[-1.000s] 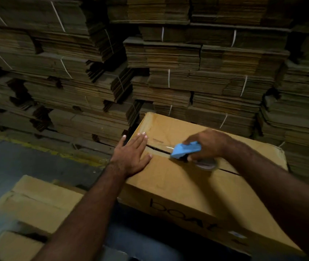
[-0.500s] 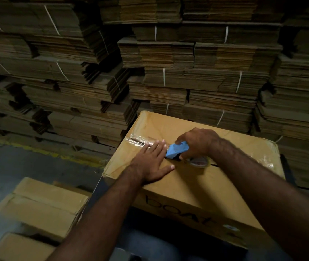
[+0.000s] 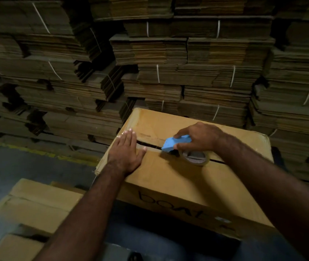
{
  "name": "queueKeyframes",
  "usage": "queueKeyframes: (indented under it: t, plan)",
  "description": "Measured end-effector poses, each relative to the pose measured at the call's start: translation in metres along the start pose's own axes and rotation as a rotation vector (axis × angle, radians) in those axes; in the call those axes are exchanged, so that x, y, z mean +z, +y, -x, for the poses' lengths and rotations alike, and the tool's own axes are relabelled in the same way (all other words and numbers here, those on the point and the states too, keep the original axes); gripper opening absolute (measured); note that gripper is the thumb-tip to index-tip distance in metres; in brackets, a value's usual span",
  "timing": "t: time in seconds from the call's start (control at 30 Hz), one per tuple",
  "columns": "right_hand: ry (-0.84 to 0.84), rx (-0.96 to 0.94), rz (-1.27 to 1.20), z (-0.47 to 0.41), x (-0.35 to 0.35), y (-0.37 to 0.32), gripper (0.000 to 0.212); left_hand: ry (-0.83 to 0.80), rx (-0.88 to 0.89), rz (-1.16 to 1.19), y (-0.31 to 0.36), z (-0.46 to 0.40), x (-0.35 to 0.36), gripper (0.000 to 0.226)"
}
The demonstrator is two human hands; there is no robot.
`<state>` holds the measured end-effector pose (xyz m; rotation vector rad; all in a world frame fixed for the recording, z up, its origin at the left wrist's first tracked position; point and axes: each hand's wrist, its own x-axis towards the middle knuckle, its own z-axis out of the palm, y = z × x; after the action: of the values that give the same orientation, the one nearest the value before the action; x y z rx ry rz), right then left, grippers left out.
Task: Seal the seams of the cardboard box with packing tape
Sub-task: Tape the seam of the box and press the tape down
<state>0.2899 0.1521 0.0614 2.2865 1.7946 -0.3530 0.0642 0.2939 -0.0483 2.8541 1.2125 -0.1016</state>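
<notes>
Right hand (image 3: 200, 137) fingers curled tight round the blue tape dispenser (image 3: 169, 145), clear tape roll (image 3: 195, 157) trailing behind it on the centre seam (image 3: 148, 144); left hand (image 3: 126, 149) holds nothing, fingers straight and splayed, palm flat across the seam's left end. Seam runs left-right across the cardboard box (image 3: 168, 176) top, still gapped between the hands and right of the roll, so I'd guess the pull goes rightward. Box sits beside smaller cartons (image 3: 37, 202) on grey floor (image 3: 18, 166), strapped flat cardboard stacks (image 3: 168, 63) behind.
</notes>
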Motion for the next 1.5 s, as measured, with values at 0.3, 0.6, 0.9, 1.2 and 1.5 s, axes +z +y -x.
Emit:
queueKeyframes:
  t: [0.3, 0.6, 0.9, 1.2, 1.5]
  plan:
    - [-0.006, 0.055, 0.063, 0.025, 0.018, 0.024, 0.062, -0.036, 0.019, 0.005, 0.014, 0.008, -0.003, 0.094]
    - [-0.031, 0.040, 0.090, 0.014, 0.016, 0.020, 0.063, -0.182, 0.360, 0.076, 0.069, 0.029, -0.007, 0.089]
    - [-0.017, 0.055, 0.084, 0.010, 0.013, 0.015, 0.063, -0.018, -0.146, 0.118, 0.012, 0.002, -0.007, 0.083]
    - [-0.007, 0.067, 0.057, 0.002, 0.010, 0.004, 0.061, -0.069, -0.249, 0.015, 0.007, -0.015, -0.014, 0.089]
    - [-0.055, 0.169, 0.032, 0.055, 0.019, 0.058, 0.064, -0.102, -0.265, -0.072, 0.010, -0.016, -0.014, 0.101]
